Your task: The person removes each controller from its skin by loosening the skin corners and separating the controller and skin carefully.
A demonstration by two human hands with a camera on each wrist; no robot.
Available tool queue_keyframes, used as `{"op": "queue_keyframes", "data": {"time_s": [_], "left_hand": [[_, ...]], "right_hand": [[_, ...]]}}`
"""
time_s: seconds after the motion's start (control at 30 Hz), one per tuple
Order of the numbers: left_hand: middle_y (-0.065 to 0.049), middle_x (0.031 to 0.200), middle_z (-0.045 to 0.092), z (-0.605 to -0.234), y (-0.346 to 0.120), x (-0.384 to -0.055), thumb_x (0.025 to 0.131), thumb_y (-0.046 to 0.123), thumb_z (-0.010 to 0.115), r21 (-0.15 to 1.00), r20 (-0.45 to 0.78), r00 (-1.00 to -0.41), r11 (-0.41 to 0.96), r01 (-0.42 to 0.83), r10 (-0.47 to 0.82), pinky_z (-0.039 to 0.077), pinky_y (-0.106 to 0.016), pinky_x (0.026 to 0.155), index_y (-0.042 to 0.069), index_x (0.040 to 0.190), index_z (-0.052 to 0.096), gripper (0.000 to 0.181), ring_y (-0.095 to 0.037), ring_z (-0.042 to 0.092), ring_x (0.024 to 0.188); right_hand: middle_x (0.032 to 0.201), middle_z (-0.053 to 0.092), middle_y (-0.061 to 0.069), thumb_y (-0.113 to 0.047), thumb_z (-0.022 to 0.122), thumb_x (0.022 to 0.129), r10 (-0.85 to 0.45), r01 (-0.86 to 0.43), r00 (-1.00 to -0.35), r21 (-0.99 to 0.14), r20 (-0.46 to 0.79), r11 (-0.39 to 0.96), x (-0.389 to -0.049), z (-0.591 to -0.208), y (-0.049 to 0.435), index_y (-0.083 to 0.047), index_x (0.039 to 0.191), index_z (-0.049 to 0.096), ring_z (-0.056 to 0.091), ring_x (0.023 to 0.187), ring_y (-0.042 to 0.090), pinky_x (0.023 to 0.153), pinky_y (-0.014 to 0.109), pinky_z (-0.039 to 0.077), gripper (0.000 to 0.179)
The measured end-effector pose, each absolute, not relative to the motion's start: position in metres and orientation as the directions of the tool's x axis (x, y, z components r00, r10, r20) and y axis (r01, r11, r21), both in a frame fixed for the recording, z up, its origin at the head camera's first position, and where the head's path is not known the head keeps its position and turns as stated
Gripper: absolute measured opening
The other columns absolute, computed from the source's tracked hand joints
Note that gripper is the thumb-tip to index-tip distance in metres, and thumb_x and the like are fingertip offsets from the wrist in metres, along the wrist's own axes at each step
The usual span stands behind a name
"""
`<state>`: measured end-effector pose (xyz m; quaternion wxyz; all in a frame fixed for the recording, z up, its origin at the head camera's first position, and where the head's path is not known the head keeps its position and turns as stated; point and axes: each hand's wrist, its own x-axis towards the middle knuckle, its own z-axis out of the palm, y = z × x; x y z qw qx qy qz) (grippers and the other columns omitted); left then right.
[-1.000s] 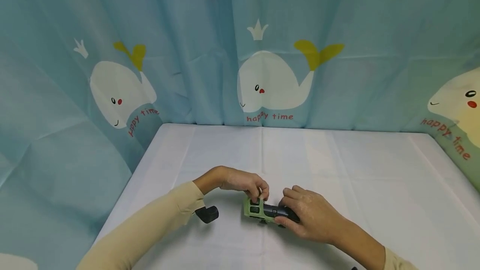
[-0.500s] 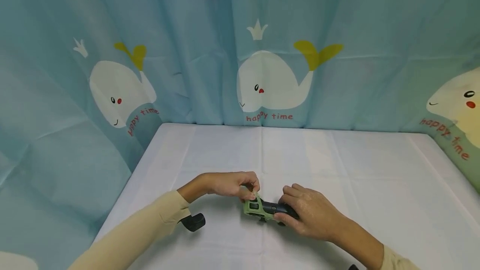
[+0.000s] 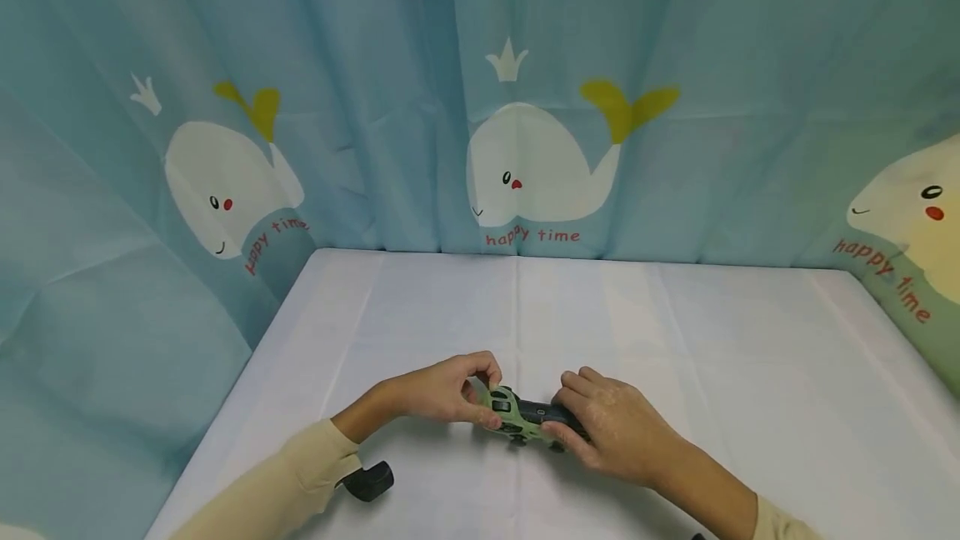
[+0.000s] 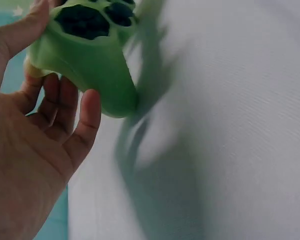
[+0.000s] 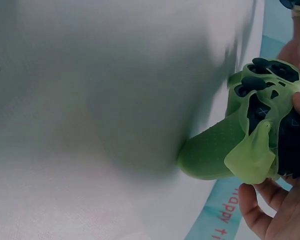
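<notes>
A black game controller (image 3: 540,412) wears a light green rubbery cover (image 3: 517,425) and is held low over the table. The left hand (image 3: 442,392) pinches the cover's left end between thumb and fingers. In the left wrist view, the green grip (image 4: 97,75) hangs past that hand's little finger. The right hand (image 3: 622,425) grips the other end of the controller. The right wrist view shows the cover (image 5: 210,152) skewed near this hand, a flap (image 5: 252,155) folded outward and the dark shell (image 5: 292,142) bare beside it. Dark thumbsticks (image 5: 252,83) poke through.
A white cloth covers the table (image 3: 712,382). Blue curtains (image 3: 360,107) with whale prints stand behind and to the left. A black device (image 3: 369,482) juts from beneath the left sleeve.
The left hand has shifted from the cover's upper edge down and left to its left end, thumb now along the near side. The right hand keeps its grip nearly in place.
</notes>
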<state>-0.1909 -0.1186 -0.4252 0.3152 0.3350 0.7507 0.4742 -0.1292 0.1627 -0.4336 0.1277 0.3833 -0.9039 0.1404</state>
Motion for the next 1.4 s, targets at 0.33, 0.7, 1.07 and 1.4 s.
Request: {"op": "queue_keyframes", "data": {"time_s": [0.33, 0.7, 1.07, 1.4], "left_hand": [[0.003, 0.099, 0.050, -0.431, -0.119, -0.182, 0.088, 0.017, 0.083, 0.871, 0.097, -0.647, 0.249, 0.423, 0.756, 0.052, -0.034, 0.079, 0.015, 0.093, 0.052, 0.030, -0.013, 0.051, 0.095], [0.004, 0.088, 0.049, -0.453, -0.115, -0.174, 0.084, 0.016, 0.086, 0.684, 0.429, -0.679, 0.277, 0.675, 0.595, 0.049, -0.030, 0.067, 0.011, 0.083, 0.051, 0.036, -0.016, 0.054, 0.077], [0.002, 0.134, 0.058, -0.448, -0.119, -0.164, 0.084, 0.023, 0.087, 0.579, 0.454, -0.597, 0.290, 0.762, 0.662, 0.047, -0.032, 0.097, 0.012, 0.132, 0.066, 0.053, -0.015, 0.054, 0.122], [0.004, 0.108, 0.067, -0.456, -0.112, -0.162, 0.082, 0.014, 0.087, 0.494, 0.651, -0.571, 0.291, 0.819, 0.501, 0.048, -0.017, 0.063, 0.011, 0.111, 0.072, 0.034, -0.006, 0.059, 0.077]], "right_hand": [[0.085, 0.047, -0.014, -0.047, 0.061, 0.101, -0.638, -0.714, -0.692, -0.191, 0.338, 0.673, -0.131, -0.429, 0.161, -0.019, 0.090, 0.065, 0.041, 0.073, 0.005, 0.060, 0.026, 0.044, 0.030], [0.084, 0.048, -0.016, -0.044, 0.063, 0.100, -0.626, -0.687, -0.725, -0.243, 0.287, 0.684, -0.139, -0.424, 0.172, -0.020, 0.089, 0.065, 0.044, 0.073, 0.002, 0.062, 0.027, 0.046, 0.027], [0.086, 0.048, -0.016, -0.042, 0.064, 0.101, -0.674, -0.749, -0.661, -0.228, 0.331, 0.622, -0.133, -0.428, 0.167, -0.020, 0.088, 0.067, 0.042, 0.073, 0.001, 0.062, 0.024, 0.044, 0.026], [0.088, 0.049, -0.017, -0.042, 0.057, 0.105, -0.643, -0.691, -0.722, -0.308, 0.256, 0.654, -0.140, -0.431, 0.161, -0.018, 0.097, 0.071, 0.047, 0.079, 0.002, 0.068, 0.029, 0.048, 0.029]]}}
